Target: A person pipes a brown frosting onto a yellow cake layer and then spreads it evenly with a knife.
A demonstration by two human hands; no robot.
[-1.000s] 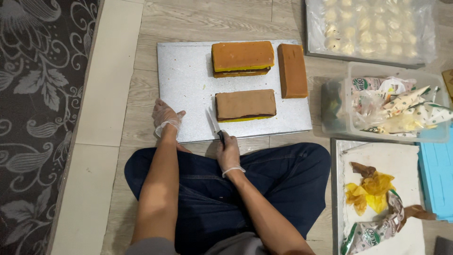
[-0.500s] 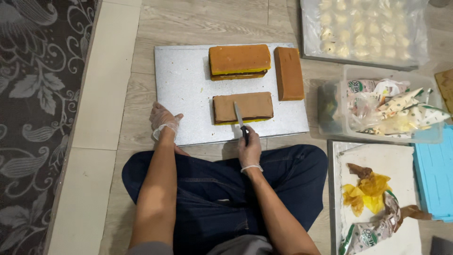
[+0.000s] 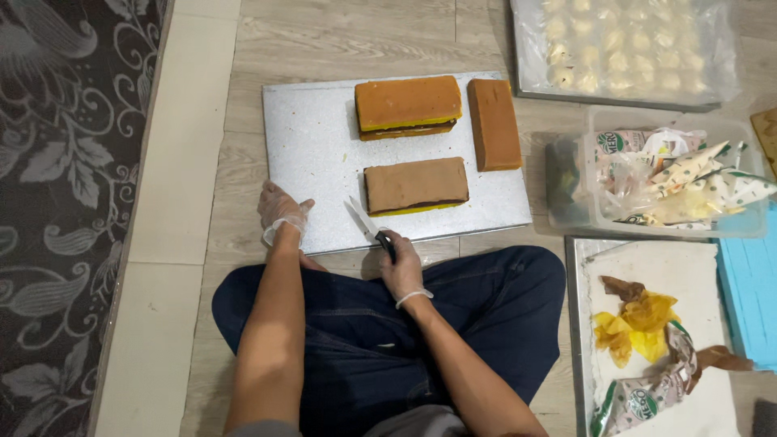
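A silver board (image 3: 316, 146) lies on the wooden floor and carries three brown layered cake slabs. My left hand (image 3: 280, 210), in a clear glove, rests on the board's near left corner. My gloved right hand (image 3: 401, 265) grips a black-handled knife (image 3: 368, 225) at the board's near edge, its blade pointing up and left, just left of the nearest cake slab (image 3: 415, 185). A thicker slab (image 3: 407, 106) sits at the far side, and a narrow slab (image 3: 494, 123) lies lengthwise at the right. My legs in dark jeans are folded below the board.
A tray of pale dough pieces under plastic (image 3: 619, 48) sits at the top right. A clear tub of wrappers (image 3: 660, 174) stands right of the board, a white tray with crumpled paper (image 3: 647, 324) below it, and a blue box (image 3: 749, 283) at the right edge. A patterned rug (image 3: 65, 202) covers the left.
My right hand moved the knife from the board's near edge up over the nearest cake slab, then back down and left of it. My left hand stayed on the board's corner.
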